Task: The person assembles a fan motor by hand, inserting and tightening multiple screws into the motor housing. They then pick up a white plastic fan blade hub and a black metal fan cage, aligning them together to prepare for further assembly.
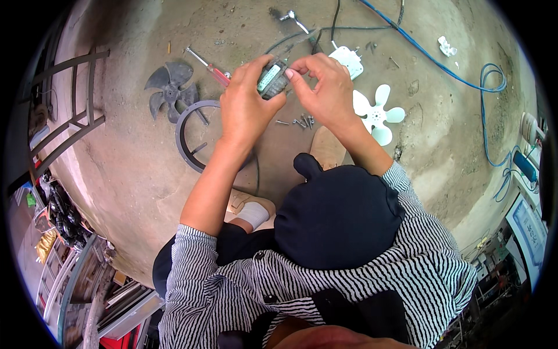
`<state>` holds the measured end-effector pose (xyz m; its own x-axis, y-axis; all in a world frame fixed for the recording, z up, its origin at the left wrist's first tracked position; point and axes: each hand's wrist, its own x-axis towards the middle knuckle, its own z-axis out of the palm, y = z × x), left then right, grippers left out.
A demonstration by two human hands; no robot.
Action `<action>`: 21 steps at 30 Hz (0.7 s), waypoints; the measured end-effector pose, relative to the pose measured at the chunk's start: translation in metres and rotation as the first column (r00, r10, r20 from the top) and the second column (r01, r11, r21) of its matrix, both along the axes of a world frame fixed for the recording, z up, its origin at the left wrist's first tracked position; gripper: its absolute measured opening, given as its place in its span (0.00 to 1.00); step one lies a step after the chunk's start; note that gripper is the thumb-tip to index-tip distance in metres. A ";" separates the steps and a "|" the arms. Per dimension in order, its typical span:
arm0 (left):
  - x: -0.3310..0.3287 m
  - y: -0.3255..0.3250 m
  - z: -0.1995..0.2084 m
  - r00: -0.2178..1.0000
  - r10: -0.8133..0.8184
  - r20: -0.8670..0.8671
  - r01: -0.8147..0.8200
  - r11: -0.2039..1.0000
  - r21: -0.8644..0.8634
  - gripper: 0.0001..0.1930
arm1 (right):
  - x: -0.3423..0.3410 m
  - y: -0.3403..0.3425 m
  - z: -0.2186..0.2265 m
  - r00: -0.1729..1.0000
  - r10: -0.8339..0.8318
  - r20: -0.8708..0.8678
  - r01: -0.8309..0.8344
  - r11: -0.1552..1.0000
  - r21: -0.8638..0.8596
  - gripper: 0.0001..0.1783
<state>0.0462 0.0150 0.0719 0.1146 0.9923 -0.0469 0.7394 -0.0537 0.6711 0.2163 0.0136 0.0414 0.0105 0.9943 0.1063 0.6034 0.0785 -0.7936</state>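
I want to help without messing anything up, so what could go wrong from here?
The dark motor-like part could slip from the left hand and get damaged, since it is held up above the hard-looking floor. The loose screws lie near a tan shoe, so a small kick might scatter them. The white fan blade is on the floor too, and a careless step could crack it.

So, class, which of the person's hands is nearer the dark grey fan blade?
Left. The left hand is right of the dark grey fan blade; the right hand is farther right.
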 end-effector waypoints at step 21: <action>0.000 -0.004 -0.003 1.000 -0.003 0.000 0.003 1.000 0.030 0.32 | 0.004 -0.002 -0.006 0.997 0.025 0.073 -0.024 1.000 -0.014 0.09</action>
